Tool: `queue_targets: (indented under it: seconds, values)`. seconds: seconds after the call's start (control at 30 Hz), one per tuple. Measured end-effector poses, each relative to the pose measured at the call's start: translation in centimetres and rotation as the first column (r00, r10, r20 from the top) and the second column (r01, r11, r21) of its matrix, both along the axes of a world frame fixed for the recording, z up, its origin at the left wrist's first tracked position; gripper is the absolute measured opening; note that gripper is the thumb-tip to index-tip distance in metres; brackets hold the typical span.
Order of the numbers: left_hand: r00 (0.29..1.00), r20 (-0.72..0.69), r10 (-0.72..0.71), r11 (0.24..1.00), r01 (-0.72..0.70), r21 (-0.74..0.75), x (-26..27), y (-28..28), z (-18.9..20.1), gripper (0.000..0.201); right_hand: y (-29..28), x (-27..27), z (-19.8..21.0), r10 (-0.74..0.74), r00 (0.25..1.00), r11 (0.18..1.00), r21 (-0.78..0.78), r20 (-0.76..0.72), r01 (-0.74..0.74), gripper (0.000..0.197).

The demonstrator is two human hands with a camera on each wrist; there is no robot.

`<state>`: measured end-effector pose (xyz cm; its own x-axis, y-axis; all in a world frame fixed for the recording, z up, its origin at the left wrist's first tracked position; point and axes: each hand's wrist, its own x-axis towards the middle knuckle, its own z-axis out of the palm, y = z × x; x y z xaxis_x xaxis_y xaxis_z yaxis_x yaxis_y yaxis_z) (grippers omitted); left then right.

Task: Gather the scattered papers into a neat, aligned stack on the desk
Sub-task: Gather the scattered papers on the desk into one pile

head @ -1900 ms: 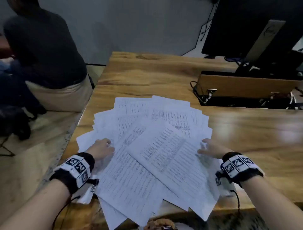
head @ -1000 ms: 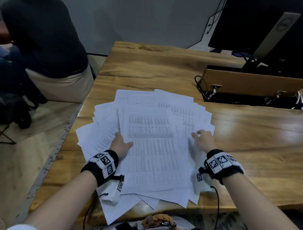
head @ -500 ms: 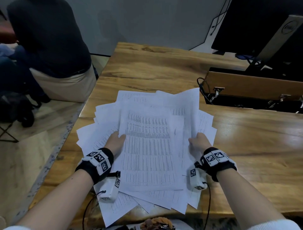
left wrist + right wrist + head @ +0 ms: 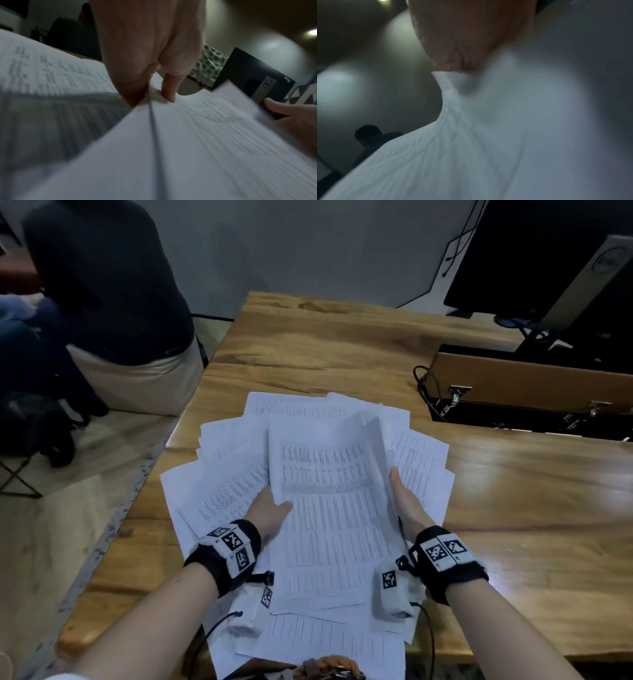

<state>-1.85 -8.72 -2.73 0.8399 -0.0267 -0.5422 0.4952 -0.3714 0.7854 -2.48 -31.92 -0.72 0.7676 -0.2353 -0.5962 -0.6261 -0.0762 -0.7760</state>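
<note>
Several white printed papers (image 4: 236, 484) lie fanned out on the wooden desk (image 4: 513, 508). A raised bundle of sheets (image 4: 329, 508) sits between my hands above the rest. My left hand (image 4: 270, 511) pinches its left edge, thumb on top; the left wrist view shows the fingers (image 4: 169, 89) clamped on the sheets (image 4: 205, 142). My right hand (image 4: 406, 501) grips the bundle's right edge, which curls upward. The right wrist view is blurred, with paper (image 4: 488, 135) bunched at the hand (image 4: 471, 40).
A dark monitor (image 4: 548, 268) on its stand and an open cable box (image 4: 527, 392) with wires occupy the desk's far right. A person in a dark top (image 4: 102, 285) sits left of the desk. Some sheets overhang the near edge (image 4: 308, 642).
Both hands have closed in on the top sheets and lifted them as a bundle; its right edge now curls up. The sheets underneath stay fanned out.
</note>
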Motion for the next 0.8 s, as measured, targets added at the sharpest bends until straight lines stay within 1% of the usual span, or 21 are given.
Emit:
queue_targets:
  seconds: [0.03, 0.07, 0.1, 0.13, 0.17, 0.2, 0.23, 0.27, 0.3, 0.33, 0.4, 0.43, 0.47, 0.5, 0.53, 0.6, 0.67, 0.7, 0.73, 0.77, 0.8]
  values:
    - [0.998, 0.046, 0.036, 0.999, -0.037, 0.025, -0.1, 0.5, 0.1, 0.048, -0.7, 0.0, 0.0, -0.032, 0.999, 0.999, -0.033, 0.034, 0.033, 0.073]
    - [0.993, 0.078, 0.085, 0.994, -0.090, 0.069, -0.1, 1.4, 0.2, 0.039, -1.5, 0.0, 0.0, -0.061, 0.996, 0.991, -0.111, 0.062, 0.068, 0.068]
    - [0.982, 0.126, 0.142, 0.981, -0.157, 0.116, -0.1, 2.2, 0.4, 0.031, -3.0, 0.1, -0.5, -0.080, 0.994, 0.970, -0.224, 0.080, 0.096, 0.062]
    - [0.970, 0.156, 0.187, 0.959, -0.214, 0.186, 0.0, 3.4, 0.6, 0.025, -4.2, 0.1, -0.9, -0.081, 0.995, 0.923, -0.373, 0.062, 0.098, 0.058]
    - [0.961, 0.173, 0.216, 0.925, -0.258, 0.278, -0.2, 4.6, 0.9, 0.020, -5.5, 0.1, -1.7, -0.082, 0.997, 0.861, -0.503, 0.010, 0.076, 0.060]
    - [0.957, 0.156, 0.244, 0.884, -0.285, 0.370, -0.2, 5.7, 0.5, 0.017, -6.9, 0.3, -3.0, -0.094, 0.995, 0.816, -0.576, -0.046, 0.050, 0.066]
    - [0.954, 0.139, 0.265, 0.861, -0.299, 0.411, -0.2, 6.7, 0.4, 0.017, -8.5, 0.7, -5.2, -0.103, 0.991, 0.790, -0.613, -0.087, 0.028, 0.073]
    - [0.949, 0.124, 0.290, 0.869, -0.315, 0.381, -0.3, 7.3, 0.2, 0.020, -8.7, 0.7, -5.8, -0.102, 0.987, 0.772, -0.635, -0.126, -0.001, 0.078]
    - [0.946, 0.105, 0.308, 0.885, -0.325, 0.333, -0.2, 7.8, -0.4, 0.023, -7.8, 0.4, -5.0, -0.109, 0.984, 0.763, -0.646, -0.141, -0.008, 0.079]
    - [0.945, 0.101, 0.312, 0.894, -0.328, 0.305, -0.2, 8.0, -0.6, 0.023, -6.4, 0.1, -3.5, -0.110, 0.985, 0.758, -0.652, -0.132, -0.003, 0.073]
    - [0.941, 0.092, 0.325, 0.906, -0.338, 0.257, -0.2, 7.8, -0.8, 0.016, -4.7, 0.0, -1.9, -0.105, 0.986, 0.756, -0.654, -0.131, -0.007, 0.049]
    - [0.939, 0.091, 0.333, 0.902, -0.345, 0.260, -0.2, 7.3, -0.4, 0.011, -4.2, 0.3, -1.6, -0.086, 0.990, 0.766, -0.643, -0.110, -0.005, 0.040]
    - [0.935, 0.084, 0.344, 0.898, -0.354, 0.262, 0.0, 6.9, -0.4, 0.007, -4.0, 0.5, -1.4, -0.070, 0.995, 0.805, -0.593, -0.075, 0.011, 0.032]
    - [0.931, 0.110, 0.349, 0.905, -0.365, 0.221, 0.1, 6.3, -0.1, 0.007, -3.9, 0.8, -1.4, -0.059, 0.998, 0.853, -0.521, -0.015, 0.042, 0.023]
    - [0.930, 0.135, 0.343, 0.923, -0.360, 0.133, 0.3, 5.7, -0.1, 0.007, -3.6, 1.0, -1.3, -0.062, 0.998, 0.885, -0.460, 0.031, 0.069, 0.017]
    - [0.938, 0.113, 0.327, 0.945, -0.323, -0.053, 0.6, 4.4, 0.4, 0.005, -3.3, 1.3, -1.5, -0.005, 0.999, 0.910, -0.414, 0.053, 0.027, 0.013]
    - [0.960, 0.085, 0.265, 0.959, -0.254, -0.121, 0.9, 3.6, 0.8, 0.010, -2.7, 1.4, -1.3, 0.107, 0.993, 0.912, -0.401, 0.040, -0.083, 0.017]
    - [0.971, 0.067, 0.231, 0.967, -0.221, -0.128, 1.0, 3.3, 0.9, 0.013, -2.6, 1.3, -1.2, 0.145, 0.989, 0.913, -0.388, 0.022, -0.126, 0.020]
    - [0.973, 0.065, 0.222, 0.968, -0.211, -0.139, 1.2, 3.4, 0.7, 0.016, -2.6, 1.3, -1.0, 0.175, 0.985, 0.915, -0.373, 0.017, -0.156, 0.018]
    - [0.974, 0.069, 0.217, 0.972, -0.209, -0.106, 1.1, 3.5, 0.7, 0.022, -3.0, 1.3, -0.7, 0.191, 0.982, 0.920, -0.351, 0.007, -0.176, 0.015]
    - [0.967, 0.102, 0.235, 0.972, -0.233, -0.029, 1.1, 3.8, 0.4, 0.027, -3.7, 1.3, -0.6, 0.184, 0.983, 0.928, -0.331, 0.006, -0.172, 0.017]
